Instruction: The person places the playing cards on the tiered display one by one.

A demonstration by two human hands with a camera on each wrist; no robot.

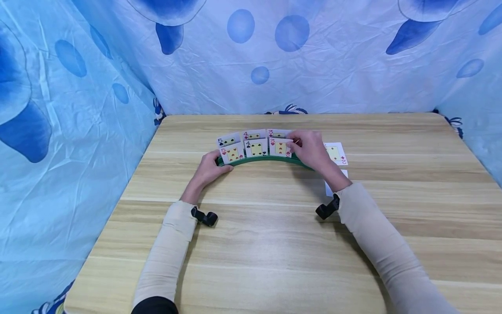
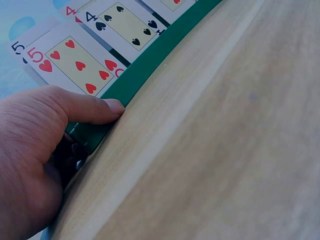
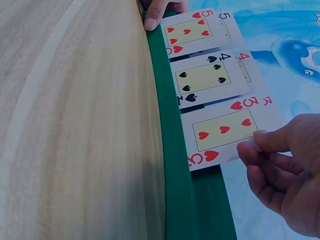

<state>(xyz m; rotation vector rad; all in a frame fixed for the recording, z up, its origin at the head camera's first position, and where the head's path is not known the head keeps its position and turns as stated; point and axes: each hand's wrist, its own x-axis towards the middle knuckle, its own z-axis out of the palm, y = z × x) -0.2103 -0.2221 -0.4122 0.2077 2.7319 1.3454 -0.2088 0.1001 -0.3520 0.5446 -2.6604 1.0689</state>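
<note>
A curved green card holder (image 1: 266,158) stands on the table, bearing two rows of playing cards. My left hand (image 1: 208,169) grips its left end, thumb along the front edge beside the five of hearts (image 2: 75,60). The four of spades (image 2: 122,25) stands in the front row to the right of that five. Further right, my right hand (image 3: 285,170) pinches the three of hearts (image 3: 225,130) by its side edge, between thumb and fingers; the card's lower edge is at the holder. Behind these, a black five, a red four and a red three show only in part.
To the right of the holder lies a two of diamonds (image 1: 336,154), partly behind my right hand. Another card (image 1: 329,190) is mostly hidden under my right wrist. Blue patterned cloth (image 1: 259,52) hangs behind the wooden table's (image 1: 266,244) back edge and at both sides.
</note>
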